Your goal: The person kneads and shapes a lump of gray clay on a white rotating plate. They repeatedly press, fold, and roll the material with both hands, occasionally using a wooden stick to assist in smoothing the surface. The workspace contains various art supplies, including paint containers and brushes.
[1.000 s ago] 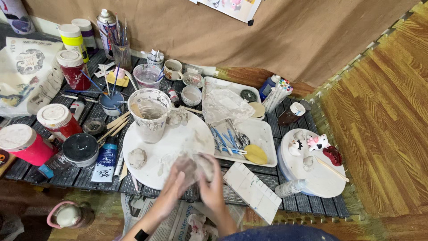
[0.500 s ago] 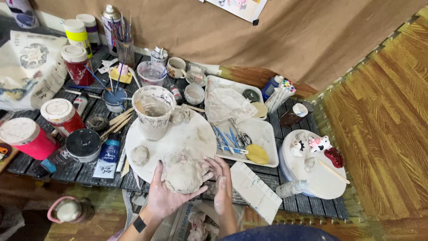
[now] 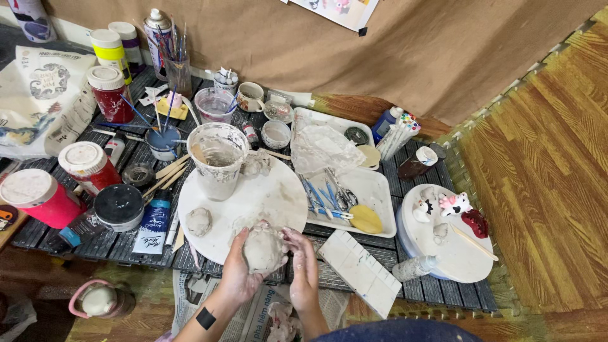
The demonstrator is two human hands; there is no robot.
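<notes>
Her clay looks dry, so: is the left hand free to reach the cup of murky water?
Probably not right away: the left hand cups the clay lump with the right hand. The path across the white round board to the cup looks open.

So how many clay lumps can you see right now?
3: a large lump held between the left hand and right hand, a small lump on the round board, another beside the cup. Others may be hidden.

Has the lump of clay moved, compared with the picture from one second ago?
Yes. The clay lump, held between both hands, has come toward the person: it now overhangs the near edge of the round white board instead of lying over it.
</notes>
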